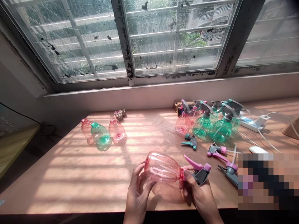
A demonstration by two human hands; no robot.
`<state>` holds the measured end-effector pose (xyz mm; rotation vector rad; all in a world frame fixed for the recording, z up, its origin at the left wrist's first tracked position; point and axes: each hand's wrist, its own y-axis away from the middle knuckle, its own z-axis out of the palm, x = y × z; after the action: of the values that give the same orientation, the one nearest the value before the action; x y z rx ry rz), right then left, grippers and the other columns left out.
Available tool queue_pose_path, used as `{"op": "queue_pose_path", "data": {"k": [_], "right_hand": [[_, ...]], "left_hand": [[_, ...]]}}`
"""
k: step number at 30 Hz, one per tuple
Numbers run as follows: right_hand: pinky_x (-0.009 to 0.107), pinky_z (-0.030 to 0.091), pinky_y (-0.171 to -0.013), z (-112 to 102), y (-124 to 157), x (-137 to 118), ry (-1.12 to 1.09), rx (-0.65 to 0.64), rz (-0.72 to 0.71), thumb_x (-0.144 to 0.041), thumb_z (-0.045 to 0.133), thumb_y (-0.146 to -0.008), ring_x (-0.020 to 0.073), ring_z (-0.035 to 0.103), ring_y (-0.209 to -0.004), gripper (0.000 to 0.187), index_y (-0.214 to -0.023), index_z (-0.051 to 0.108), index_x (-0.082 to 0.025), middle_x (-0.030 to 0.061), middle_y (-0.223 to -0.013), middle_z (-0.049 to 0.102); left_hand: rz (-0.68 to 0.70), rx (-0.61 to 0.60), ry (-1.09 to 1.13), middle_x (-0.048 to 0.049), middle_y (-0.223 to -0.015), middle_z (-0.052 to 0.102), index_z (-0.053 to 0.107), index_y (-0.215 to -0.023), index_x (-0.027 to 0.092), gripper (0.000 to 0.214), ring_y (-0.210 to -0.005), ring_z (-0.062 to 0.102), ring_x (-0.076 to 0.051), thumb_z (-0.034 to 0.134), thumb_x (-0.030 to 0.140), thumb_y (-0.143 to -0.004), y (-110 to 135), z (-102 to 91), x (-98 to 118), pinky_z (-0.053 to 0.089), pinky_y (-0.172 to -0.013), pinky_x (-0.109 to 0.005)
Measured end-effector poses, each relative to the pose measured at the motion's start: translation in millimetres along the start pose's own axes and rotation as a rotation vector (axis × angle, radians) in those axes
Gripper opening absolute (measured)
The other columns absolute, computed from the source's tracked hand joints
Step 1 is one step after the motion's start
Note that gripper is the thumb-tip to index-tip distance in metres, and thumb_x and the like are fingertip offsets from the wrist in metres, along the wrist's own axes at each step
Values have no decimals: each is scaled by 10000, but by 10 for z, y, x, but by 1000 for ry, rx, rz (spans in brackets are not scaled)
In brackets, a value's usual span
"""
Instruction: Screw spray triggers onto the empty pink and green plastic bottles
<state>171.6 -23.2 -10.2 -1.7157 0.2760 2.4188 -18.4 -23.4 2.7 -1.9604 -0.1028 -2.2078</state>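
Pink bottle (162,167): long axis roughly sideways, neck pointing right.

A wide grey window frame (124,40), its paint flaking in dark patches, holds streaked, dirty glass panes (79,34) — pale horizontal bars (151,33) and green foliage (192,39) show beyond. Below runs a plain whitish wall (130,99). Sunlight stripes a light-brown wooden table (28,199) — a yellow-green wooden surface (18,146) stands left, in shade.
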Motion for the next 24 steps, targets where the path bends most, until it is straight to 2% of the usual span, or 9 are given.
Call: {"op": "queue_pose_path", "data": {"k": [4,6,9,12,14,16,18,20,24], "right_hand": [[204,371,-348,17,32,-24,-21,9,6,-608,840,-813,117,514,-380,446,-944,689,-210,-19,-549,657],[207,373,-361,19,56,-51,-7,4,32,-622,820,-829,114,510,-406,433,-852,698,-206,-14,-559,642],[237,454,-484,13,82,-116,44,-77,23,-591,853,-802,128,546,-511,415,-752,734,-197,-6,-618,643],[270,501,-603,6,77,-182,117,-186,4,-541,889,-764,190,640,-665,357,-905,794,-227,16,-765,738],[275,495,-603,-1,60,-196,169,-230,63,-516,921,-721,204,654,-688,372,-933,796,-237,29,-826,783],[269,471,-583,-14,45,-179,193,-271,99,-503,938,-698,191,624,-653,389,-934,792,-231,25,-792,780],[272,463,-597,-29,39,-144,212,-280,68,-512,921,-728,181,606,-648,397,-960,777,-225,19,-778,764],[280,464,-610,-40,44,-111,200,-260,37,-544,876,-788,176,603,-649,405,-999,750,-222,21,-804,755],[272,421,-556,-40,56,-90,60,-288,107,-608,801,-862,136,532,-556,439,-1005,698,-205,12,-732,713]], "left_hand": [[-12,1,-6,-35,-1323,734,634,-1274,336,454,-1172,730,-250,800,466,-872,8,-15,-55,601,-1012,-374],[-7,10,-33,-61,-1383,707,606,-1310,324,533,-1245,699,-272,818,497,-852,24,-20,-75,575,-1065,-395],[-2,70,-34,-105,-1526,612,521,-1430,319,729,-1423,580,-314,834,563,-818,41,-19,-73,476,-1190,-443],[-4,132,8,-139,-1596,554,447,-1524,302,873,-1497,503,-351,792,667,-810,24,-11,-39,449,-1216,-468],[-3,147,15,-138,-1564,594,498,-1504,283,842,-1472,532,-365,764,696,-820,0,-1,-7,479,-1194,-463],[4,160,-10,-107,-1513,646,595,-1435,284,720,-1436,572,-356,765,659,-844,-21,8,22,490,-1188,-439],[15,169,-27,-70,-1485,674,664,-1379,300,610,-1425,587,-334,788,591,-857,-29,12,36,480,-1200,-408],[26,161,-2,-49,-1490,678,681,-1374,319,586,-1420,594,-319,818,540,-848,-22,5,25,491,-1190,-375],[26,155,34,-20,-1489,685,695,-1350,345,553,-1387,623,-278,849,479,-835,17,-23,-52,546,-1111,-295]]}}
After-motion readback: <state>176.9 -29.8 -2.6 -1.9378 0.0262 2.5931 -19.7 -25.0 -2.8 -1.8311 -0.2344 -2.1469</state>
